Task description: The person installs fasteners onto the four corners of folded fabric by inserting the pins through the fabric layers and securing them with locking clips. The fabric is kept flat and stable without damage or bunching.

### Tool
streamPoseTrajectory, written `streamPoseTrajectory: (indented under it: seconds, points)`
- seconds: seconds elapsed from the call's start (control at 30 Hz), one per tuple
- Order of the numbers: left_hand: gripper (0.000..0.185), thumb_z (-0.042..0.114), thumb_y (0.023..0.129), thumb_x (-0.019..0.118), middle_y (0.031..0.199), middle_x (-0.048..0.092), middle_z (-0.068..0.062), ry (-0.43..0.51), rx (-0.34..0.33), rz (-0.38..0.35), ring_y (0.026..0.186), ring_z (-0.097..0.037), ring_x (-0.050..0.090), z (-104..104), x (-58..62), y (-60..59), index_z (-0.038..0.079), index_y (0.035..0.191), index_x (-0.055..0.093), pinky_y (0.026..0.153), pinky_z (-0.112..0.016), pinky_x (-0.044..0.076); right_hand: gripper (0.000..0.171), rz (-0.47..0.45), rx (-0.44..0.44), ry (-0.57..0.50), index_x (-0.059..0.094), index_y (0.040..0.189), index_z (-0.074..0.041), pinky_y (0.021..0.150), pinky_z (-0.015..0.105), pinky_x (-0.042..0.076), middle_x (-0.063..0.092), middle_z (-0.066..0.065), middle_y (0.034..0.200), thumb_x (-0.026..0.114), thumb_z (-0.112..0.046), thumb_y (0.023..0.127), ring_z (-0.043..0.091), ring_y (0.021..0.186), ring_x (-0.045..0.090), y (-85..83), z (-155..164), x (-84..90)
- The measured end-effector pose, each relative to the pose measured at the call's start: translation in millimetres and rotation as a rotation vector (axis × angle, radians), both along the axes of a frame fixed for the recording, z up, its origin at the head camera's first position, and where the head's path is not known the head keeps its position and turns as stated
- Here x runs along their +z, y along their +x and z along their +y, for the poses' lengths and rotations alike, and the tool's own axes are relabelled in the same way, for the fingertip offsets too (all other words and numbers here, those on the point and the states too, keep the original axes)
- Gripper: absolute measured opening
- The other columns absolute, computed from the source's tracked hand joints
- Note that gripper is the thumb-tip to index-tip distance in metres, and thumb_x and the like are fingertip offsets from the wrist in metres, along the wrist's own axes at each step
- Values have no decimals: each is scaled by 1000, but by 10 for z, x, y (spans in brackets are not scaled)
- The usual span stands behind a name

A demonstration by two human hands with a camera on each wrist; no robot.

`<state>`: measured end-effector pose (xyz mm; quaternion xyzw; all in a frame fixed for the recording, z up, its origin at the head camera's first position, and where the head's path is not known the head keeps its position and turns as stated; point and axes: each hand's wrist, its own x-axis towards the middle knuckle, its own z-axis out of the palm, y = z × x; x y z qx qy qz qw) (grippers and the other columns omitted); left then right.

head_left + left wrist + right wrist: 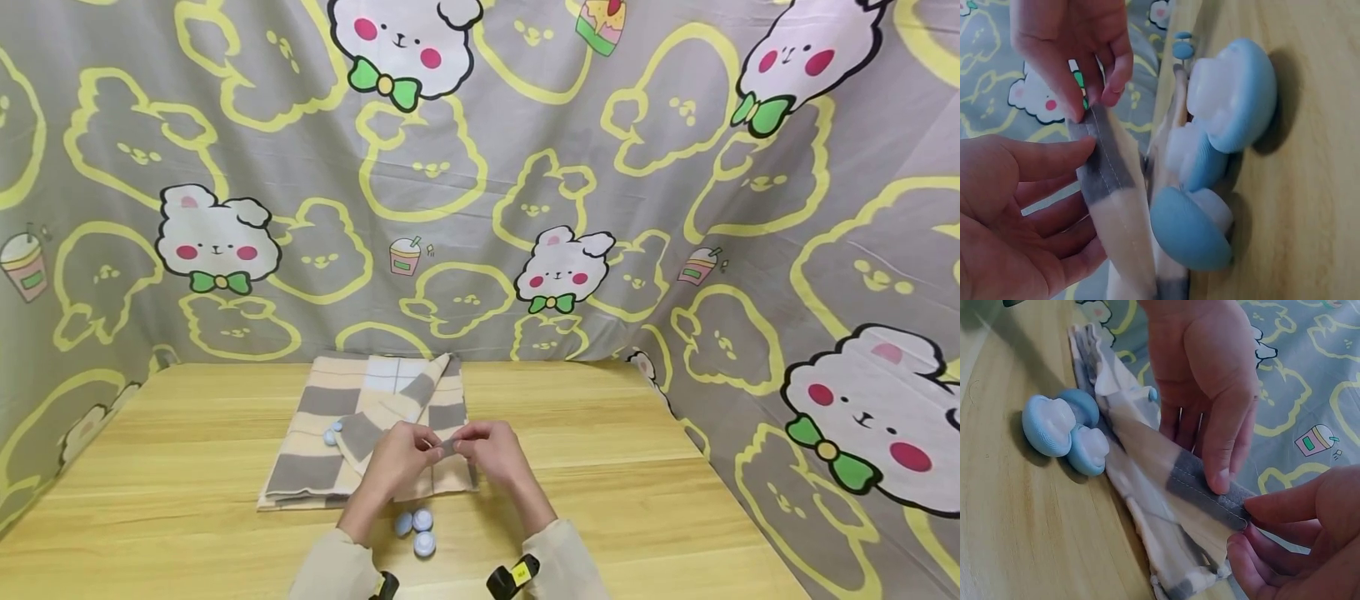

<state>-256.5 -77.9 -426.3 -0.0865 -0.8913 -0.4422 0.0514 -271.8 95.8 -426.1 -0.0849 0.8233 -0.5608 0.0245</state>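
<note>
A folded checked cloth (375, 425) in beige, grey and white lies on the wooden table (615, 467). One corner of it is lifted, and both hands hold it by its grey stitched hem (1210, 495). My left hand (429, 454) pinches the hem between thumb and fingers (1054, 164). My right hand (463, 448) pinches the same hem close beside it, as the right wrist view shows (1260, 525). Three round blue-and-white plastic pieces (418, 530) lie on the table just in front of the cloth, under my wrists.
Another small blue piece (330, 435) sits on the cloth's left part. A grey curtain printed with yellow and white bears (480, 183) hangs behind the table and along its right side. Bare wood shows to the left and right of the cloth.
</note>
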Motion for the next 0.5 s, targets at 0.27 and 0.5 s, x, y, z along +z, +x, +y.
streamPoseTrajectory:
  seconds: [0.27,0.5]
  points:
    - [6,8,84,79,73,73,0,43,40,19,66,-11,60,15,10,-61,8,78,76,61,-29,49,15,1,-60,-28,73,99,6,66,34,58,71,13,82,68,-3,89,18,68,64,-44,114,53]
    - [3,6,85,75,77,74,-5,94,95,0,67,-14,64,-39,30,-59,5,88,74,59,-30,50,8,36,-141,231,70,87,-2,50,25,44,69,13,68,68,-9,90,19,56,64,-72,338,76]
